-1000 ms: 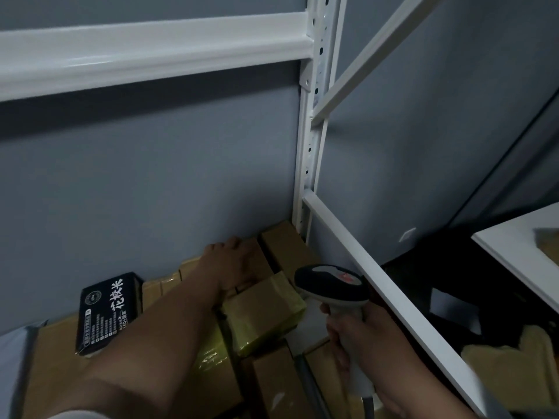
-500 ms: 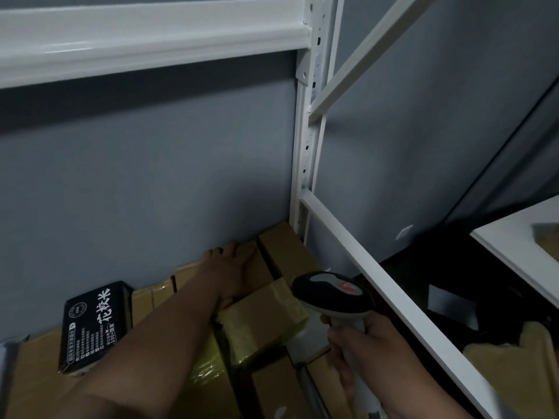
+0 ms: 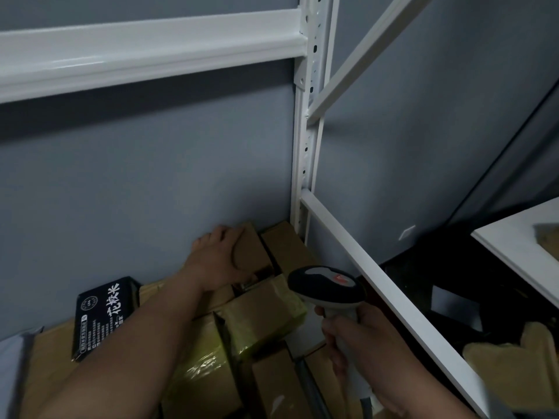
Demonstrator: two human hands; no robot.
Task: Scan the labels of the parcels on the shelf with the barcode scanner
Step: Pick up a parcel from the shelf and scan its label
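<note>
A white post (image 3: 308, 122) and a sloping white rail (image 3: 390, 300) bound the shelf on the right; the rail runs just right of the right hand (image 3: 372, 358). A white beam (image 3: 145, 52) crosses above, with grey wall (image 3: 145, 182) behind. Left of the left hand (image 3: 217, 261) lies a black box (image 3: 102, 316) printed with white characters, and at the far left edge a grey bag (image 3: 12, 364).

The left forearm crosses over the parcels, covering part of the stack. The left hand grips a plain brown box (image 3: 251, 252) at the back against the wall, fingers curled over its far edge and thumb on its near side. Right of it sits another brown parcel (image 3: 284, 246) by the post.

The right hand is wrapped round the handle of the scanner (image 3: 326, 285); its dark head, with a red spot on top, is just beside a yellow-taped parcel (image 3: 263, 316) lying tilted on the pile. Below the grip are more brown boxes (image 3: 272, 385). No label is legible.
</note>
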